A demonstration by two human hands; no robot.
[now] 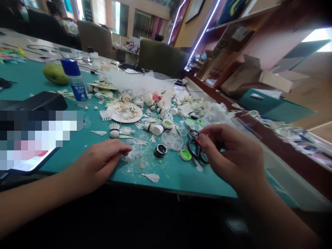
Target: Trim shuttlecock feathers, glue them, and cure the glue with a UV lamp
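Observation:
My left hand (100, 160) rests at the table's near edge with its fingers curled together. Its fingertips meet a crumpled clear plastic bag (133, 152); whether they grip anything is hidden. On the right, my right hand (228, 148) pinches thumb against forefinger at the red-and-black handles of a pair of scissors (194, 148). Just left of them are a green-filled cap (185, 155) and an open black-rimmed jar (160, 150). A loose white feather (151, 177) lies near the front edge, below a tiny gold piece (142, 165).
Shuttlecocks (114, 130) and feather pieces litter the green mat (166, 183). Behind the left hand are a paper plate (127, 119) of beaded pieces, a blue-capped glue bottle (77, 86) and a mango (54, 73). A lit phone (28, 162) stands left; cardboard boxes (243, 76) sit right.

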